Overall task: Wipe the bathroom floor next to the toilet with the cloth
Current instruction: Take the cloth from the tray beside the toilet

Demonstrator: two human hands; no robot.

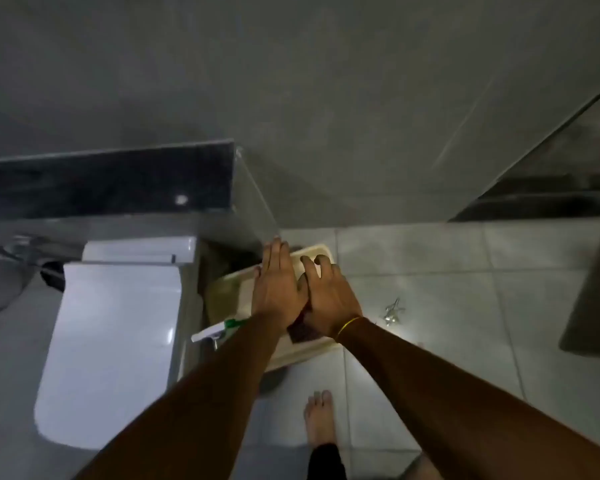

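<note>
A dark reddish-brown cloth (302,331) shows from under the heel of my right hand (328,299), above a cream plastic bin (312,251) that stands on the floor tiles (430,271) right of the white toilet (118,334). My right hand's fingers are bent and apart over the bin's top. Its thumb is hidden, so I cannot tell whether it grips the cloth or only lies on it. My left hand (276,289) is flat beside it, fingers straight and together, holding nothing. The two hands touch side by side.
A spray bottle with a green and white nozzle (219,331) sits between toilet and bin. A metal floor drain (392,311) lies to the right. My bare foot (319,420) stands below the bin. A dark ledge (118,181) runs behind the toilet, and a glass panel (551,150) stands at right.
</note>
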